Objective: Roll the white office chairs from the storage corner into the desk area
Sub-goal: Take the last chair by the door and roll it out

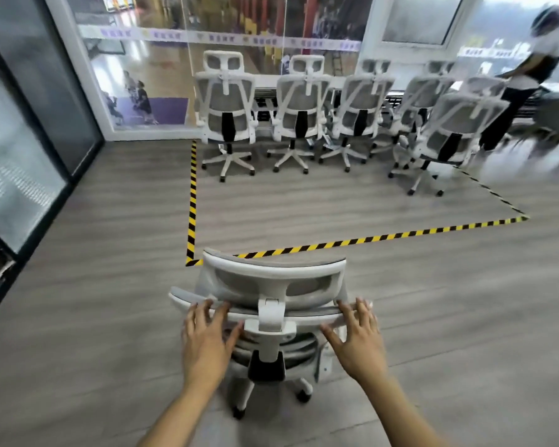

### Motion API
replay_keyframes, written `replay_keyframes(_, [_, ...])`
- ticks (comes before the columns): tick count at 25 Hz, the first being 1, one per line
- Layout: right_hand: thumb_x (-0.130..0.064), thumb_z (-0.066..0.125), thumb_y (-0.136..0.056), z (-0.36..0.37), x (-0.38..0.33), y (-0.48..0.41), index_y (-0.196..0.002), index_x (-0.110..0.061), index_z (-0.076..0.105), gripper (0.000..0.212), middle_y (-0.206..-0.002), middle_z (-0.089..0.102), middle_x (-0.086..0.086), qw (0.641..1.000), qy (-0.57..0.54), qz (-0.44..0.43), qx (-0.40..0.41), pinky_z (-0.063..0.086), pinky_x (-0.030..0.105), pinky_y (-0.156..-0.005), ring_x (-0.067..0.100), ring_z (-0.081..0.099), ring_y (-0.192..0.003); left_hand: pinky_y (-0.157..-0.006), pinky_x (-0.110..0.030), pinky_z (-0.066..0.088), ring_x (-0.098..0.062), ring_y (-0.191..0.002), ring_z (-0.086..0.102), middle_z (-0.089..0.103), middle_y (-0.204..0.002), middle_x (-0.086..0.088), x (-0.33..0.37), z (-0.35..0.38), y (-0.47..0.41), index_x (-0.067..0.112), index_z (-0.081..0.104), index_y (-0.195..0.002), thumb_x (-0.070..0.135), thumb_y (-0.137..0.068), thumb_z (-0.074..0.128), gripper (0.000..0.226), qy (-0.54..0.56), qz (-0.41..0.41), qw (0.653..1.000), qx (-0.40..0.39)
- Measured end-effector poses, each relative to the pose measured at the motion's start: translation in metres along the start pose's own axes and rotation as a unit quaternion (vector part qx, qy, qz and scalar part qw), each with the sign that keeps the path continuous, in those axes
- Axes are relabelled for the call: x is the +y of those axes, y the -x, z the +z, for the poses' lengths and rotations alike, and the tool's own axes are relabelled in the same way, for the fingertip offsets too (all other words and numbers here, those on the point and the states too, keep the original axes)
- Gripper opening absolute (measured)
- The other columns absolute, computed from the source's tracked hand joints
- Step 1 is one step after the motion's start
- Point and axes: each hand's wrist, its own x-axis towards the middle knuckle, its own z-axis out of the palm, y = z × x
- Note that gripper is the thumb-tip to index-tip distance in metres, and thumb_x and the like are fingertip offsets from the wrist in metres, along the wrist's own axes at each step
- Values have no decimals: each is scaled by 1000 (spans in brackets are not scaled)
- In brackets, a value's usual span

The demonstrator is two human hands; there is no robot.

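Note:
A white office chair [273,279] with grey mesh stands right in front of me, its back toward me, just outside the corner of a taped floor area. My left hand [207,333] rests on the left of the top edge of its backrest, fingers spread over the rim. My right hand [357,337] lies on the right of the same edge, fingers likewise spread. Several more white chairs [299,101] stand in a row at the far side of the taped area, and one chair [455,130] stands apart at the right.
Yellow-black hazard tape [191,201] marks a rectangle on the grey wood floor. A glass wall [142,75] runs behind the row. Dark glass panels [29,130] line the left. A person [530,79] stands at the far right by the chairs.

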Motion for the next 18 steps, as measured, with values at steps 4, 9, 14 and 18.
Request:
replay_keyframes(4, [-83,35,-79,-14,44,-132,-155,-42,28,86,-169,0,-1,997,-66,32,21,14,40,-125,16,-11,-155,-101,-51,45,-37,-128,44,52,-133,-8,59,65,-135,33,61,-121,65,-87,45,49,-2,43,999,-9])
replay_keyframes(9, [-79,41,-84,-33,109,-329,-155,-44,26,81,-170,-2,0,997,-58,32,27,10,41,-126,17,-11,-155,-105,-53,42,-34,-134,38,49,-138,-6,141,156,-298,39,55,-124,60,-88,56,42,-13,50,999,-10])
replay_keyframes(14, [-69,51,-90,-71,151,-542,-155,-42,27,74,-170,-3,3,998,-47,18,-26,2,41,-127,18,-13,-155,-111,-51,38,-34,-141,33,47,-145,-9,225,238,-456,40,51,-130,61,-92,51,44,-41,25,999,3])
replay_keyframes(18, [-70,49,-91,-89,170,-687,-155,-38,29,74,-170,2,7,999,-20,11,-46,-1,42,-126,21,-8,-156,-105,-56,43,-37,-138,35,48,-143,-11,269,291,-571,37,52,-129,59,-91,52,44,-41,4,999,10])
